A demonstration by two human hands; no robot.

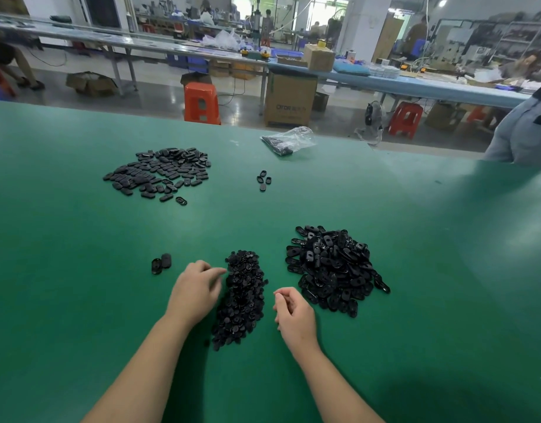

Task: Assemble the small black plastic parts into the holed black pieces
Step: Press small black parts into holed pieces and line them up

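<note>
Looks like the pick-up step: left hand reaching, fingers loosely spread, into the small parts at lower centre. Right hand is curled, can't tell if it's pinching anything. Next it needs a holed piece.

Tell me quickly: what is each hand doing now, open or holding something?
Left hand: open, fingers reaching to the small parts pile, nothing held.
Right hand: fingers loosely curled; cannot tell if it holds a part.
</note>
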